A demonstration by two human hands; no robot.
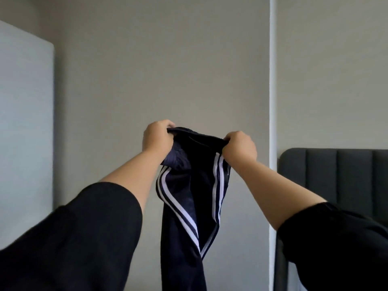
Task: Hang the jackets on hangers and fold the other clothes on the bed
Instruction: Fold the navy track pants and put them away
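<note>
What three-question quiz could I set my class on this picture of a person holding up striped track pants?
1. True or false: the track pants lie flat on a bed.
2. How is the waistband held? A. by one hand; B. by both hands; C. by a hanger.
3. Fill in: the dark padded ____ stands at the right edge of the view.

Key
1. False: they hang in the air in front of the wall.
2. B: the left hand and the right hand each grip one end.
3. headboard
</note>
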